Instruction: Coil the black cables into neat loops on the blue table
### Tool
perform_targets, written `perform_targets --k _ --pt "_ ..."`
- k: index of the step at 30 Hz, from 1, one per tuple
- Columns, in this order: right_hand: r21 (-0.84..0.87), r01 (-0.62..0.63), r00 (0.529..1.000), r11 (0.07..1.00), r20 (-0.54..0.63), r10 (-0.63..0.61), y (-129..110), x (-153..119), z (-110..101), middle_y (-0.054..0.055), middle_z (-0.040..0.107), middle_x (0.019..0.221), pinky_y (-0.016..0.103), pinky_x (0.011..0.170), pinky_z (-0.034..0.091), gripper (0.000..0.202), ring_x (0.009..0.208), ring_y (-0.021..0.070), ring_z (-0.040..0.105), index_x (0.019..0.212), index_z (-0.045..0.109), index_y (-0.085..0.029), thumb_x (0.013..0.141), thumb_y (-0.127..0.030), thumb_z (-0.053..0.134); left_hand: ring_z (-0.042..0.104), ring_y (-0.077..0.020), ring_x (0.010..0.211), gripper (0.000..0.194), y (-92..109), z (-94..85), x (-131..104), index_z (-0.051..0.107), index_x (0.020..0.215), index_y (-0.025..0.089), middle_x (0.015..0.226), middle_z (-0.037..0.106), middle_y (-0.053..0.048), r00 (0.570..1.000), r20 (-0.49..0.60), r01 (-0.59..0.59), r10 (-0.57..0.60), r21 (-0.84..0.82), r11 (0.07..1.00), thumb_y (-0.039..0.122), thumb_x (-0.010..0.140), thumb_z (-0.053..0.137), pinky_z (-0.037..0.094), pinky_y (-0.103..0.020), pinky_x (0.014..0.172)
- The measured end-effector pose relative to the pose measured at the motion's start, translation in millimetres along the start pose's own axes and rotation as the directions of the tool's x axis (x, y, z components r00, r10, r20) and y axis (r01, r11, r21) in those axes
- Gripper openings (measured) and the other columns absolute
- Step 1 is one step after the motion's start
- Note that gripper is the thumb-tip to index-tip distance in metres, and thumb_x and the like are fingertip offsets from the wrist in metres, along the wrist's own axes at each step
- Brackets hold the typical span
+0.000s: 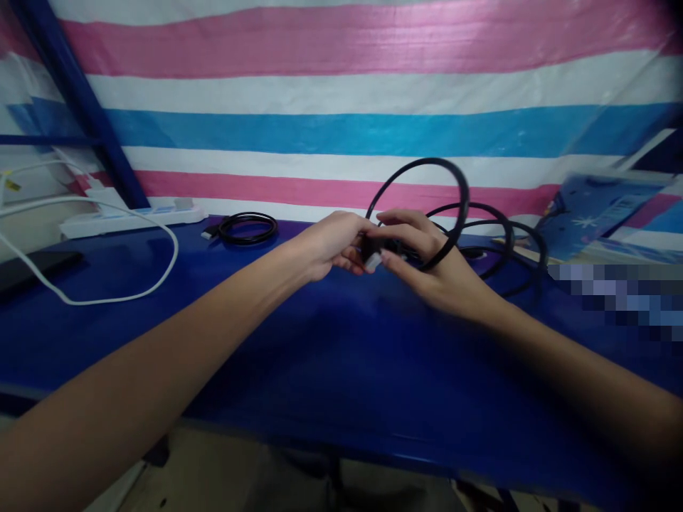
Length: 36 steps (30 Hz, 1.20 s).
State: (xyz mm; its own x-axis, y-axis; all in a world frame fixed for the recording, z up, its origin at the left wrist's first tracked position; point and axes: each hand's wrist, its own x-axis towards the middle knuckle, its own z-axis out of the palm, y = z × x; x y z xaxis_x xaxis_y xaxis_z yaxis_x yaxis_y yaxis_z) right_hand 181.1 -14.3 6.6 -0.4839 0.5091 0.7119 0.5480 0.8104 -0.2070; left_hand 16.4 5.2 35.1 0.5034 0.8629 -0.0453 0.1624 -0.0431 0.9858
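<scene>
Above the middle of the blue desk, a thick black cable [463,192] hangs in loose loops around and to the right of my right hand [427,263]. A dark plug with a pale metal end [373,261] sits between my hands. The fingers of my left hand [341,245] are closed at the left side of the plug, partly hidden. My right hand has its thumb and fingers closed on the plug and cable from the right. Some loops spread over the desk on the right, slightly blurred.
A coiled black cable [248,229] lies at the back left of the blue desk [331,370]. Farther left are a white power strip [133,220], a looping white cable [173,249] and a dark flat device [40,270]. A blue snowflake-patterned item [597,213] stands at the right.
</scene>
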Motion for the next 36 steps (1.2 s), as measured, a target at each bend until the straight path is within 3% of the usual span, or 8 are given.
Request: perform_targets --k 3,8,12,17,22,25,31,36 --pt "0.094 -0.038 0.999 0.995 -0.007 0.039 -6 2 -1 0.01 0.055 0.117 0.04 0.094 0.044 0.02 0.111 0.0224 0.054 0.097 0.062 -0.02 0.09 -0.028 0.045 0.057 -0.0107 0.053 0.022 -4 2.4 1 0.056 0.095 0.014 0.057 0.056 0.0 0.998 0.048 0.037 -0.036 -0.026 0.999 0.022 0.079 0.044 0.045 -0.022 0.052" --pt "0.215 -0.119 0.969 0.969 0.237 0.066 -5 4 -11 0.003 0.057 0.121 0.038 0.097 0.043 0.022 0.113 0.0215 0.054 0.094 0.066 -0.023 0.087 -0.02 0.046 0.063 -0.0142 0.059 0.049 -13 3.8 4 0.049 0.122 0.014 0.061 0.062 -0.001 0.978 0.176 0.109 -0.107 0.003 0.994 0.017 0.074 0.044 0.046 -0.024 0.057" --pt "0.265 -0.136 0.942 0.955 0.334 0.042 -1 3 -16 0.0 0.055 0.126 0.042 0.101 0.04 0.032 0.117 0.0228 0.052 0.1 0.067 -0.028 0.082 -0.014 0.044 0.063 -0.0157 0.059 0.05 -10 -0.1 4 0.05 0.121 0.009 0.06 0.063 -0.003 0.962 0.213 0.163 -0.169 0.045 0.986 0.017 0.073 0.042 0.044 -0.026 0.055" --pt "0.179 0.009 0.958 0.984 0.28 -0.06 -2 -1 -9 0.005 0.052 0.126 0.041 0.099 0.04 0.028 0.118 0.0242 0.049 0.11 0.061 -0.027 0.082 -0.028 0.056 0.057 -0.014 0.048 0.037 -5 0.1 1 0.057 0.106 0.008 0.05 0.055 -0.001 0.978 0.155 0.132 -0.141 0.068 0.989 0.016 0.074 0.039 0.044 -0.027 0.054" --pt "0.153 0.008 0.97 0.988 0.239 -0.045 -7 0 -6 0.007 0.054 0.115 0.035 0.093 0.043 0.022 0.107 0.021 0.052 0.105 0.059 -0.023 0.084 -0.03 0.056 0.041 -0.0082 0.035 0.016 -2 -0.6 -2 0.054 0.083 0.015 0.044 0.047 0.003 0.986 0.118 0.107 -0.117 0.091 0.99 0.021 0.081 0.039 0.039 -0.022 0.043" --pt "0.171 -0.044 0.985 0.984 0.169 0.015 -10 3 -8 0.006 0.057 0.102 0.033 0.084 0.044 0.013 0.096 0.0193 0.055 0.093 0.058 -0.021 0.084 -0.03 0.057 0.039 -0.0075 0.033 0.015 -2 -1.1 -2 0.051 0.077 0.017 0.042 0.045 0.004 0.984 0.13 0.101 -0.122 0.158 0.982 0.026 0.083 0.041 0.04 -0.021 0.043" --pt "0.369 -0.332 0.94 0.868 0.059 0.335 -19 7 -13 -0.001 0.052 0.064 0.024 0.057 0.041 0.028 0.061 0.0123 0.05 0.068 0.053 -0.019 0.084 -0.041 0.055 0.062 -0.0164 0.064 0.034 -7 8.0 -3 0.055 0.101 0.017 0.069 0.066 -0.005 0.955 0.29 0.009 -0.061 0.175 0.985 0.042 0.08 0.048 0.05 -0.025 0.055" --pt "0.556 -0.363 0.904 0.747 0.016 0.428 -32 4 -12 -0.003 0.037 0.047 0.023 0.039 0.025 0.045 0.042 0.0081 0.034 0.051 0.045 -0.018 0.083 -0.049 0.056 0.063 -0.0216 0.091 0.045 -6 14.5 -8 0.056 0.112 0.019 0.102 0.065 -0.007 0.926 0.377 -0.111 -0.002 0.276 0.955 0.044 0.074 0.057 0.051 -0.027 0.064"
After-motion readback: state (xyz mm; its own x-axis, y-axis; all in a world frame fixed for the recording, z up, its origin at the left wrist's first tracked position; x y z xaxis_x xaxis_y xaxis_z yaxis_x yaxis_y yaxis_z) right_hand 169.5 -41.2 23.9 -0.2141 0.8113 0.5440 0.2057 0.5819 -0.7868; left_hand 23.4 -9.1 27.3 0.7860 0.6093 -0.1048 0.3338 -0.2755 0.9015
